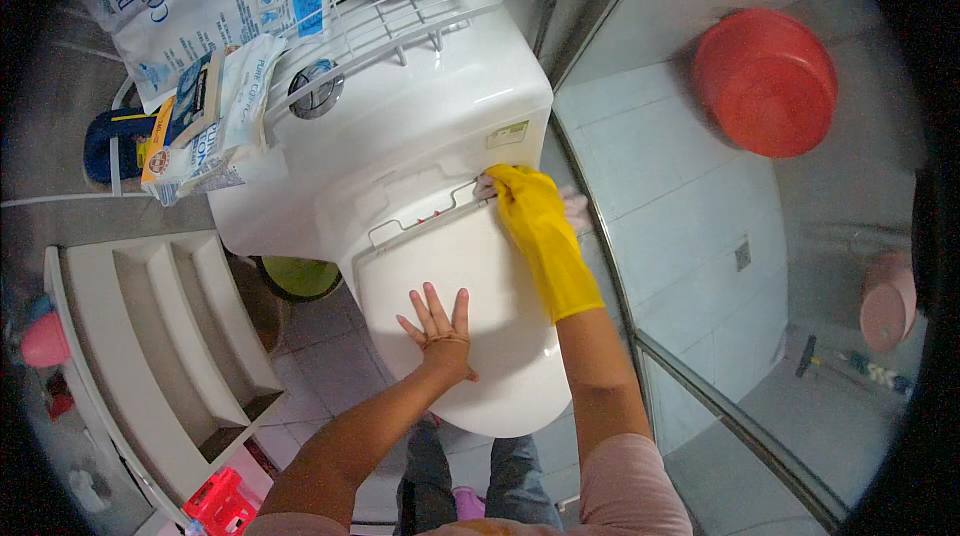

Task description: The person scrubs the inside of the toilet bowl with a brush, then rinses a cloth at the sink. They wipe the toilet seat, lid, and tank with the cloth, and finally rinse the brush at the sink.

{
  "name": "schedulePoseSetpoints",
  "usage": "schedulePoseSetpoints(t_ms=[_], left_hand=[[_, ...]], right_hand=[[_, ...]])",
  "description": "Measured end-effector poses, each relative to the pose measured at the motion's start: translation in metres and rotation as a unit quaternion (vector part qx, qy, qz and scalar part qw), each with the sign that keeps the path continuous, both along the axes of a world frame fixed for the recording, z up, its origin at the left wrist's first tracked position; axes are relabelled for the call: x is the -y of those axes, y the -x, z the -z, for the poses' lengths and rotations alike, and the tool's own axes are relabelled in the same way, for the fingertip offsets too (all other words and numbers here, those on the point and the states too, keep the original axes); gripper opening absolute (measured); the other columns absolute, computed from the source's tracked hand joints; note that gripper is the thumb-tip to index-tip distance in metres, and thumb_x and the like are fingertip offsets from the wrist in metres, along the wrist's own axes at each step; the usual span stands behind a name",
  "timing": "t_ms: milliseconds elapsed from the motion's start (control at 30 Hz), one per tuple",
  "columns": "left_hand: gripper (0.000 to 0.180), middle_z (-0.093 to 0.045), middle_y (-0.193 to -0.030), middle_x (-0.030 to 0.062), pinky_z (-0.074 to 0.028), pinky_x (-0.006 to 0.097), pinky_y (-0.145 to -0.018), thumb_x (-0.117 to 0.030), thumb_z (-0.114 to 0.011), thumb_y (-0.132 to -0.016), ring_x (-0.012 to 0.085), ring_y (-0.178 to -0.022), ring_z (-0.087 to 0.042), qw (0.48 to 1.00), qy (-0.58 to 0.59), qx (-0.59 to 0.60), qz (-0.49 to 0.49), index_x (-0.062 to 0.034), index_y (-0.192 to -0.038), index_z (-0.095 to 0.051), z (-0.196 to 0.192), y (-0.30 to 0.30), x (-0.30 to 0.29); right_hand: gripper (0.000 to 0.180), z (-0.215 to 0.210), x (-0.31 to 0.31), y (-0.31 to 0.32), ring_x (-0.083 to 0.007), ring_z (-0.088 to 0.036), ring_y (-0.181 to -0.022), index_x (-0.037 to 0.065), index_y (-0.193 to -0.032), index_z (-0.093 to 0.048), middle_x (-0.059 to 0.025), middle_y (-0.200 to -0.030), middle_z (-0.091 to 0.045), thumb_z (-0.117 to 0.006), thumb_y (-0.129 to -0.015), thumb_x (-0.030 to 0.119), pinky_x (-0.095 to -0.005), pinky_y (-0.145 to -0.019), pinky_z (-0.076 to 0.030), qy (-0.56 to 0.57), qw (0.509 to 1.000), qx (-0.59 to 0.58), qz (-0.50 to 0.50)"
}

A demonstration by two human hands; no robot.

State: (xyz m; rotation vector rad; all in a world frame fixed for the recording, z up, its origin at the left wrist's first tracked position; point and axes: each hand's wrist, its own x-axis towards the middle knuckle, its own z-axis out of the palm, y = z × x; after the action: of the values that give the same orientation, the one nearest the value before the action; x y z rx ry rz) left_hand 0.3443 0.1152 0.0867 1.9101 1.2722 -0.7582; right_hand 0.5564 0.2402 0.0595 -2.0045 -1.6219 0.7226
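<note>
A white toilet with its lid (pixel 470 276) closed stands below me, its cistern (pixel 420 106) at the top. My left hand (pixel 436 321) is bare and lies flat on the lid, fingers spread. My right hand (pixel 520 191) wears a long yellow rubber glove and presses a pale cloth (pixel 572 204) against the hinge area at the back right of the lid, where lid and cistern meet. The cloth is mostly hidden under the glove.
A white wire rack (pixel 400 6) on the cistern holds bags of cotton pads (pixel 190 6) and a white container. A white shelf unit (pixel 150 336) stands left. A glass shower partition (pixel 620 266) runs right, with a red basin (pixel 765 81) and pink bucket (pixel 888 301) behind it.
</note>
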Motion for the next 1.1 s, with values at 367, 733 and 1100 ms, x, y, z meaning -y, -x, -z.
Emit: schedulePoseSetpoints(t_ms=[367, 733, 1100], left_hand=[[0.149, 0.031, -0.136, 0.0394, 0.005, 0.079, -0.090, -0.036, -0.092, -0.040, 0.0587, -0.125, 0.027, 0.999, 0.019, -0.038, 0.004, -0.0127, -0.146, 0.010, -0.002, -0.002, -0.006], [0.151, 0.030, -0.137, 0.0379, 0.005, 0.079, -0.090, -0.035, -0.092, -0.038, 0.0568, -0.126, 0.027, 1.000, -0.001, -0.005, -0.008, -0.0154, -0.145, 0.012, 0.001, -0.001, 0.000], [0.150, 0.032, -0.135, 0.0386, 0.006, 0.078, -0.091, -0.039, -0.091, -0.040, 0.0569, -0.125, 0.030, 0.999, 0.008, -0.052, 0.013, -0.0149, -0.145, 0.014, 0.002, -0.005, -0.002]], right_hand=[[0.030, -0.047, -0.010, 0.010, -0.0368, -0.057, -0.105, 0.020, -0.111, -0.062, -0.0108, -0.113, -0.063, -0.046, -0.090, 0.032, -0.0582, -0.094, -0.037, 0.228, 0.970, 0.043, 0.066], [0.033, -0.027, -0.016, 0.002, -0.0337, -0.057, -0.106, 0.019, -0.113, -0.062, -0.0114, -0.114, -0.062, -0.045, -0.089, 0.033, -0.0453, -0.092, -0.044, 0.199, 0.970, 0.120, -0.066], [0.046, -0.009, -0.025, 0.010, -0.0331, -0.059, -0.102, 0.009, -0.103, -0.068, -0.0138, -0.107, -0.065, -0.040, -0.090, 0.043, -0.0413, -0.091, -0.045, 0.175, 0.961, 0.176, -0.122]])
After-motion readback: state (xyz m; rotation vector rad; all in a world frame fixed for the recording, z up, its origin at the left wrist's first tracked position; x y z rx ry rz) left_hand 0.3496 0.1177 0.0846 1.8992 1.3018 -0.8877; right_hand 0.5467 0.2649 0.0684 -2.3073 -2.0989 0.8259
